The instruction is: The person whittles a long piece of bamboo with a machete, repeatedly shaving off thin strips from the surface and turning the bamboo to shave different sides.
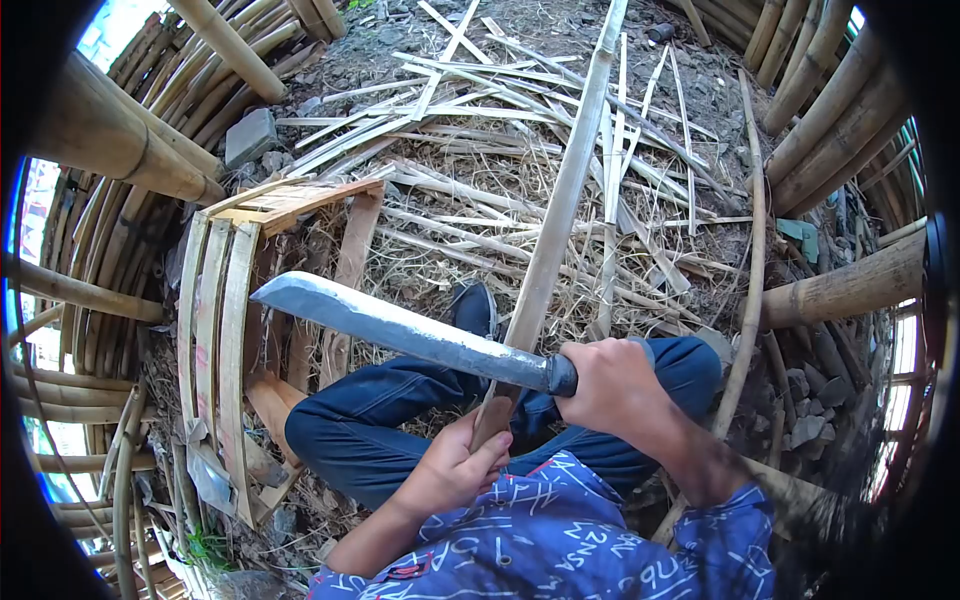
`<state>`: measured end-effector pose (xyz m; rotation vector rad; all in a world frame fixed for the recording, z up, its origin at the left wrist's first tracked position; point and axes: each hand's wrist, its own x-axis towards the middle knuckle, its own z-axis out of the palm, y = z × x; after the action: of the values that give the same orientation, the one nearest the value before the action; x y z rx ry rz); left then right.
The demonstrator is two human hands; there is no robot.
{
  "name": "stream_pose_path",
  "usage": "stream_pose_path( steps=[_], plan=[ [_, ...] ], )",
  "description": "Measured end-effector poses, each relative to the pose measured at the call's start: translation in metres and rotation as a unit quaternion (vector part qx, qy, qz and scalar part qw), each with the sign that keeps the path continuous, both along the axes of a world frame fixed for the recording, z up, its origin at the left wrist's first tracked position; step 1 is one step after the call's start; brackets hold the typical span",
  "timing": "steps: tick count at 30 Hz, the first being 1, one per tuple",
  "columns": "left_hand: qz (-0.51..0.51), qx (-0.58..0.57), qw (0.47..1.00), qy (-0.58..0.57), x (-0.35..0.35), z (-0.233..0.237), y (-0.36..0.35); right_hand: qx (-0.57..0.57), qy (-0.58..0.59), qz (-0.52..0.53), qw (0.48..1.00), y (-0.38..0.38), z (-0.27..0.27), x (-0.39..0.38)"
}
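Observation:
My right hand (pixel 610 385) is closed around the handle of a machete (pixel 400 333), whose broad grey blade reaches leftward above my knees. The blade lies across a long split bamboo strip (pixel 560 220); whether its edge bites into the strip cannot be told. My left hand (pixel 460 463) grips the near end of that strip, close to my shirt. From there the strip runs up and away over the ground, past my shoe (pixel 474 308). The machete's handle is mostly hidden by my right fingers.
A slatted wooden crate (pixel 225 320) stands at my left. Cut bamboo strips (pixel 500 110) litter the ground ahead. Thick bamboo poles (pixel 130 130) rise on the left, others (pixel 850 285) on the right. A concrete block (pixel 250 138) lies behind the crate, and stones (pixel 808 425) lie to my right.

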<state>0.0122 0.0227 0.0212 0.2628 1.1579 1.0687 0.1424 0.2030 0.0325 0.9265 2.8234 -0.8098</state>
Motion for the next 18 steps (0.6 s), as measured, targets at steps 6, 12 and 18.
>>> stream_pose_path(
  steps=[6, 12, 18],
  plan=[
    [0.007, 0.008, 1.0, -0.017, 0.002, -0.001, -0.006, 0.033, 0.014, -0.013, 0.999, 0.011, -0.006, 0.002],
    [0.001, -0.004, 0.999, 0.033, 0.002, 0.004, -0.008, 0.059, 0.006, -0.011, 0.998, 0.019, -0.004, 0.005],
    [-0.008, -0.017, 0.999, -0.047, 0.002, 0.01, -0.019, 0.11, -0.021, -0.077, 0.991, 0.04, -0.004, 0.008]
  ],
)
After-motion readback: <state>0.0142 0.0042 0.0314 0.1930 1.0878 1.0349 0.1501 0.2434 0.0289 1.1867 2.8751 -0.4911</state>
